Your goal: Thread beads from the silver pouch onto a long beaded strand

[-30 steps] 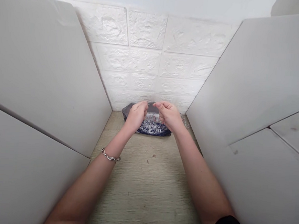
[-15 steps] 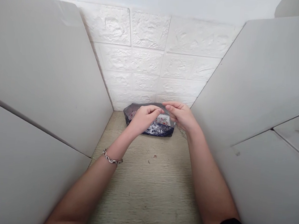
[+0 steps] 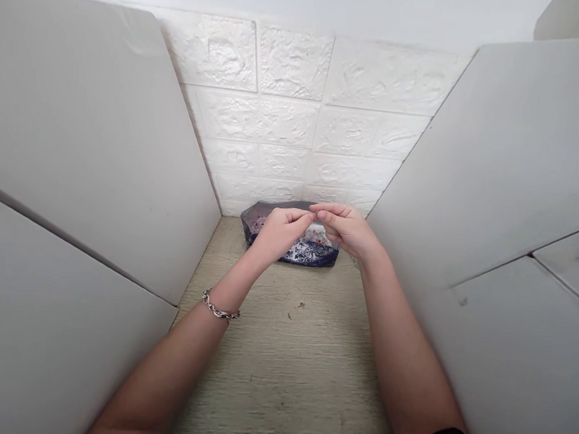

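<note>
Head view: bag (image 3: 309,253) at twelve o'clock, by the white wall (image 3: 287,123), small pinkish pieces (image 3: 257,224) inside.
Left hand (image 3: 278,235): thumb and forefinger pinched together above the bag; I can't tell on what.
Right hand (image 3: 351,230): fingertips meeting the left's from three o'clock; grasp unclear to me.
Risk: anything tiny between those fingertips could slip if the pinch loosens or the hands knock, perhaps vanishing into the bag.
Fingertips: apart a second ago, now together; the left hand has shifted toward three o'clock.
</note>
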The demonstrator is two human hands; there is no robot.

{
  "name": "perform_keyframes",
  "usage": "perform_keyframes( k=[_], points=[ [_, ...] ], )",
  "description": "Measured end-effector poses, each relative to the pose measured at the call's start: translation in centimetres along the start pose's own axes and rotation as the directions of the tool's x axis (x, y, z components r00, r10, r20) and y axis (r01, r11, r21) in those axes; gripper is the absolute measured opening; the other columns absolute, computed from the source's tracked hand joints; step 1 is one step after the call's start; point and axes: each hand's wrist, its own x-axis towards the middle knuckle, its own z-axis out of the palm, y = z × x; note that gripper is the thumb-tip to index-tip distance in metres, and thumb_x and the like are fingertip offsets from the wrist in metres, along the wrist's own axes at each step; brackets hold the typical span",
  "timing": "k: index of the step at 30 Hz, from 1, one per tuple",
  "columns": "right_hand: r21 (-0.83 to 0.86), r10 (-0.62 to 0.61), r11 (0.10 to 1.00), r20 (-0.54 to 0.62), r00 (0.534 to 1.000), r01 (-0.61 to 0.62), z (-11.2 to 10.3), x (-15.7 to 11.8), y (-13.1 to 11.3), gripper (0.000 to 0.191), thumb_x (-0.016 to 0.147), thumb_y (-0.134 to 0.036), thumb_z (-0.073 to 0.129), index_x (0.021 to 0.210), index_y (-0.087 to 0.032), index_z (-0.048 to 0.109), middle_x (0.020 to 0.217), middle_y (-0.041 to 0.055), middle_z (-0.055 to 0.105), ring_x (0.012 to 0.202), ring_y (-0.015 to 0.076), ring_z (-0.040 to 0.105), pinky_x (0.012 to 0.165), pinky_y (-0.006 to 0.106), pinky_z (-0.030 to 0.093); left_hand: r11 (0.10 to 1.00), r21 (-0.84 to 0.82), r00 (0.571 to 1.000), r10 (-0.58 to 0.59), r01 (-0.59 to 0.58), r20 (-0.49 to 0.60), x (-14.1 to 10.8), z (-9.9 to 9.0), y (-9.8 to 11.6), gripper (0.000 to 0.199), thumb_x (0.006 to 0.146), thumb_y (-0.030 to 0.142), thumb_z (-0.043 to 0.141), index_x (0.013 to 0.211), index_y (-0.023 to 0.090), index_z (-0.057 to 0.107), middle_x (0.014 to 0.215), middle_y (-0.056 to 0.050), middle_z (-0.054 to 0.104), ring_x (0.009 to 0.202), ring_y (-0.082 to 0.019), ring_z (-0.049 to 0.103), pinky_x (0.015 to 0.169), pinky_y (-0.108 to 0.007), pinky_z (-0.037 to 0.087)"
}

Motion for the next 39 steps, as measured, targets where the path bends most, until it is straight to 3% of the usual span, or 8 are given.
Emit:
perform_keyframes(
  k=[4,9,25,39],
  points=[
    [-0.016,0.0,1.0,0.004,1.0,0.0,-0.03,0.01,0.03,0.02,0.063,-0.023,0.063,0.082,-0.016,0.063,0.04,-0.0076,0.035,0.033,0.0003,0.021,0.03,0.015,0.018,0.999,-0.032,1.0,-0.01,0.01,0.002,-0.05,-0.03,0.08,0.028,0.069,0.033,0.05,0.049,0.014,0.056,0.042,0.003,0.039,0.042,-0.005,0.031,0.041,-0.021,0.022],
    [-0.016,-0.001,1.0,0.001,1.0,0.001,-0.08,0.06,0.05,0.018,0.062,-0.022,0.063,0.079,-0.016,0.062,0.042,-0.0073,0.037,0.033,0.0002,0.021,0.03,0.015,0.018,0.996,-0.088,0.999,-0.028,0.026,-0.019,0.01,0.08,0.09,0.025,0.065,0.031,0.053,0.047,0.015,0.054,0.045,0.002,0.044,0.048,-0.008,0.039,0.044,-0.021,0.028],
    [-0.104,0.025,0.994,0.029,0.999,-0.022,-0.19,0.06,-0.01,0.023,0.062,-0.028,0.064,0.082,-0.017,0.06,0.044,-0.0074,0.034,0.035,0.0007,0.019,0.032,0.017,0.015,0.993,0.096,0.997,-0.068,0.065,0.024,-0.15,-0.11,0.49,0.028,0.071,0.032,0.043,0.053,0.013,0.053,0.046,0.003,0.038,0.046,-0.006,0.032,0.045,-0.02,0.024],
    [-0.121,0.04,0.992,0.037,0.998,-0.036,0.13,-0.05,-0.07,0.025,0.063,-0.03,0.063,0.083,-0.016,0.059,0.04,-0.0091,0.027,0.033,0.0011,0.018,0.032,0.017,0.014,0.997,0.04,0.998,-0.067,0.066,0.022,-0.02,-0.06,0.39,0.027,0.07,0.033,0.046,0.054,0.012,0.053,0.045,0.004,0.035,0.046,-0.006,0.03,0.044,-0.02,0.022]
  ],
)
